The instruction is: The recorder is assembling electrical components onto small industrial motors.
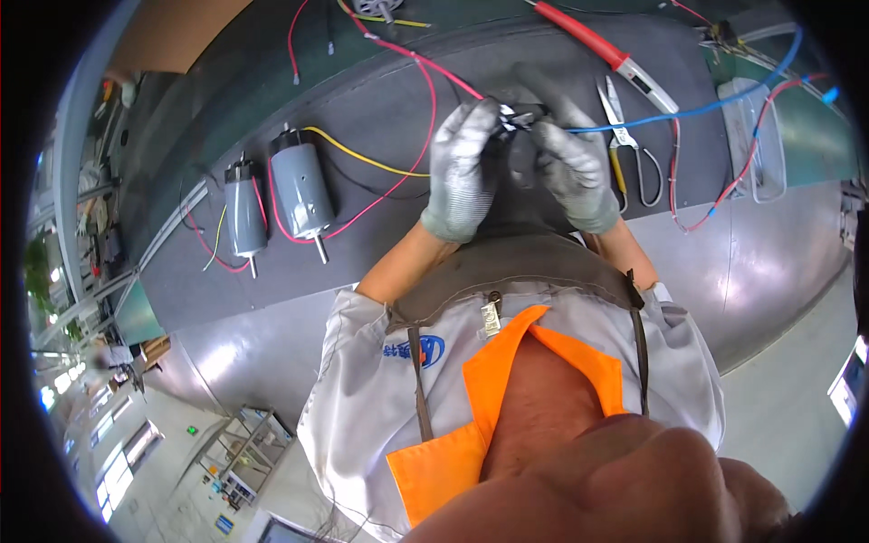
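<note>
Both my hands wear grey-white gloves and meet over the dark work mat. Closed fingers of my left hand (pixel 466 163) grip a small black part (pixel 518 118), whose exact kind I cannot make out. A red wire (pixel 453 80) runs into the fingertips of that hand from the far side. My right hand (pixel 577 167) is pinched close to the same black part, its fingertips partly hidden. From beside the right fingers a blue wire (pixel 634 121) leads off to the right. Two grey cylindrical motors, a larger one (pixel 303 185) and a smaller one (pixel 243 208), lie left of my hands.
Scissors (pixel 621 136) lie just right of my right hand. Beyond them rests a red pen-shaped tool (pixel 588 38). A clear plastic tray (pixel 768 163) sits farther right, near a red wire (pixel 747 163). A yellow wire (pixel 362 158) extends from the larger motor. Part of another motor (pixel 378 7) shows at the far edge.
</note>
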Available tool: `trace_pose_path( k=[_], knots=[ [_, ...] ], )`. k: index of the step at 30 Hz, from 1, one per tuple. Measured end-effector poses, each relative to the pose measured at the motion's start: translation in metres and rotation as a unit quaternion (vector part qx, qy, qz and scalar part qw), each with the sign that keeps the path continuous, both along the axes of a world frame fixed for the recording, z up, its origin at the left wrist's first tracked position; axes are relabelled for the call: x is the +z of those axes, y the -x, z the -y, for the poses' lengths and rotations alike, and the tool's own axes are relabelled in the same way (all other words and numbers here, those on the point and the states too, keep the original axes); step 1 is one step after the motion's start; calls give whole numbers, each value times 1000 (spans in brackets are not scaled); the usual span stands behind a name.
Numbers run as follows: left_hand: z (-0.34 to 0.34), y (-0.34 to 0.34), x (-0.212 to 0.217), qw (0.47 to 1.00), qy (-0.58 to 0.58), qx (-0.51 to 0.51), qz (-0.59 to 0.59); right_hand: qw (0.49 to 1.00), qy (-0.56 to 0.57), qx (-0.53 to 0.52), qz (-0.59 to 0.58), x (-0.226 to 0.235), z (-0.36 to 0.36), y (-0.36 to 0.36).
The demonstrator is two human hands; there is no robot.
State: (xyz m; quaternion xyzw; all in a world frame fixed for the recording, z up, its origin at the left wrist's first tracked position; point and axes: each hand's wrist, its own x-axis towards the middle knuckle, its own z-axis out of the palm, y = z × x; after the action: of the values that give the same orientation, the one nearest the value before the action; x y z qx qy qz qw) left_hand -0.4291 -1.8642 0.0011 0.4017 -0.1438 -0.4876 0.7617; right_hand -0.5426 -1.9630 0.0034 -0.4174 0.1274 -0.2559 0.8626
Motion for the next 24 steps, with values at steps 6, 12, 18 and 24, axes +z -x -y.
trace_pose_path(
  k=[6, 12, 18, 24],
  knots=[
    [0, -15, -22, 997, 45, 43, -52, 815, 562, -28, -140, -6, 93, 43],
    [-8, -26, -42, 993, 66, 38, -86, 563, 707, -117, -411, -67, 190, 54],
    [-12, -25, -31, 996, 37, 29, -77, 870, 425, 56, -243, -39, 182, -42],
    [-11, -30, -23, 998, 34, 15, -58, 786, 559, 211, -157, -44, 210, -88]
  ],
)
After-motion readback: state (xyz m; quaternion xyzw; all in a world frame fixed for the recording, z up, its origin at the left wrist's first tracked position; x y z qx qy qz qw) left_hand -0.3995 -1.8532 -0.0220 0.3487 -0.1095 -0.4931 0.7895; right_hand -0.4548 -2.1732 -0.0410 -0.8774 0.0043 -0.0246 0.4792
